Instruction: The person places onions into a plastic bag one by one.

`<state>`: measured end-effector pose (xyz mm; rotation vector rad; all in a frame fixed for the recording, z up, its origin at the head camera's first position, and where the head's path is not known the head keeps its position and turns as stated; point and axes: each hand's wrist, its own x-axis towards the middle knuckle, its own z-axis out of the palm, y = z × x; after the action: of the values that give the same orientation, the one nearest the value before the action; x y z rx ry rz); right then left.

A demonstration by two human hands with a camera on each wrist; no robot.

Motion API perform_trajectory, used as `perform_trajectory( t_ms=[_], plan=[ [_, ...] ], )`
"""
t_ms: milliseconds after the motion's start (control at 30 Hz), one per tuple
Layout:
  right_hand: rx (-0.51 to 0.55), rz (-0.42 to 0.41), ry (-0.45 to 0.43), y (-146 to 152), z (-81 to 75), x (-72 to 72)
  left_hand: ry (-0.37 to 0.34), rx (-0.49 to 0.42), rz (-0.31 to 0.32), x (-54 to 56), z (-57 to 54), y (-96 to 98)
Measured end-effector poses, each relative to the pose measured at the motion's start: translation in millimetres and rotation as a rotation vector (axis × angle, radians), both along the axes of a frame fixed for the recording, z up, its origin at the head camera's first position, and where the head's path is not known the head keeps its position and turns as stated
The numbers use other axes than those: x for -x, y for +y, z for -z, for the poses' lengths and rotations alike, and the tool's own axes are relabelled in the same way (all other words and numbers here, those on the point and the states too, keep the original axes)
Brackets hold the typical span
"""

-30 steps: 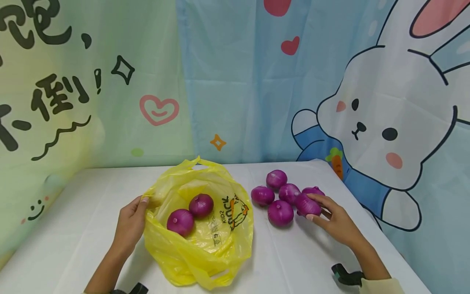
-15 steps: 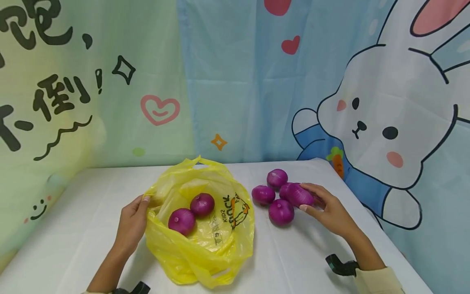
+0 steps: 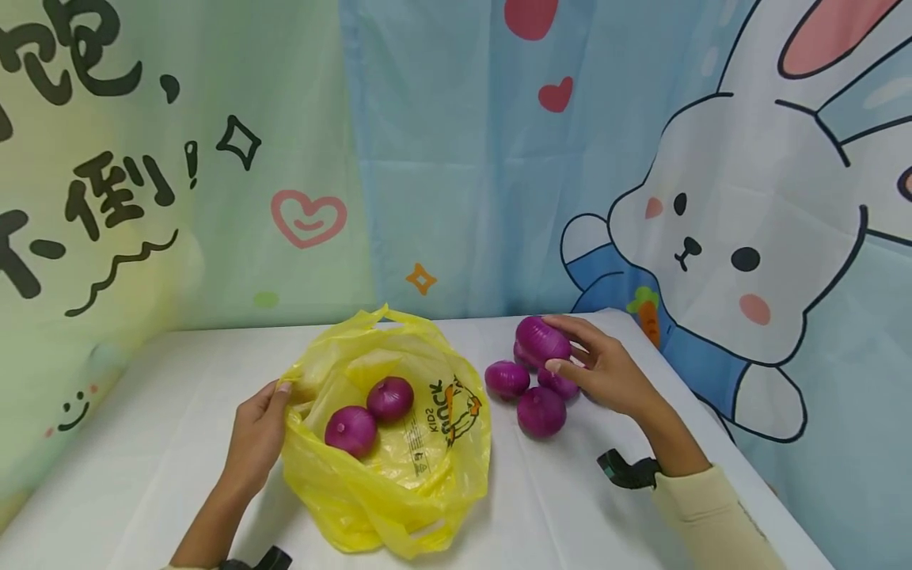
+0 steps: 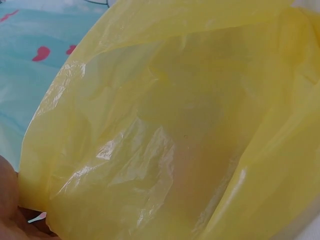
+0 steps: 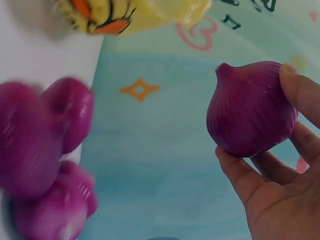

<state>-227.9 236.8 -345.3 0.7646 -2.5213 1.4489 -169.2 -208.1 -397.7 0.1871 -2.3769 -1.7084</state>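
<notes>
My right hand (image 3: 609, 368) grips a purple onion (image 5: 252, 110) between thumb and fingers, its pointed neck showing in the right wrist view. In the head view this held onion (image 3: 545, 340) overlaps an onion behind it. My left hand (image 3: 258, 431) pinches the left edge of a yellow plastic bag (image 3: 385, 507), whose mouth is spread wide toward me. Two onions lie inside, one onion (image 3: 351, 431) nearer the front and another onion (image 3: 390, 398) behind it. Yellow plastic (image 4: 160, 130) fills most of the left wrist view, with some left fingers at the lower left.
Several loose onions are grouped right of the bag, among them a front onion (image 3: 541, 412) and a left onion (image 3: 507, 380). They stand on a white-covered table (image 3: 541, 507). Behind its far edge hangs a printed cloth (image 3: 442, 198) with a rabbit.
My right hand has picked an onion off the right side of the group and carried it left and back over the others. The left hand still holds the bag in place.
</notes>
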Motion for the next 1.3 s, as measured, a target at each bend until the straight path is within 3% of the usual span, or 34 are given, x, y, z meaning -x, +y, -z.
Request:
perform_trajectory(
  t_ms=[300, 500, 800, 1100, 1300],
  plan=[
    [0.096, -0.145, -0.084, -40, -17.5, 5.5, 0.003, -0.016, 0.003, -0.8, -0.3, 0.6],
    [0.118, -0.260, -0.069, -61, -15.5, 7.2, -0.008, -0.002, 0.008, -0.9, 1.3, -1.2],
    [0.223, -0.365, -0.131, -95, -15.1, 12.0, 0.007, 0.001, 0.007, 0.3, -0.3, 1.4],
    [0.312, -0.494, -0.097, -123, 0.5, 17.4, 0.010, -0.008, -0.007, 0.7, -1.0, -0.3],
    [0.334, -0.526, -0.077, -134, 14.3, 19.1, 0.021, -0.019, 0.016, -0.2, -2.2, 2.0]
  ],
)
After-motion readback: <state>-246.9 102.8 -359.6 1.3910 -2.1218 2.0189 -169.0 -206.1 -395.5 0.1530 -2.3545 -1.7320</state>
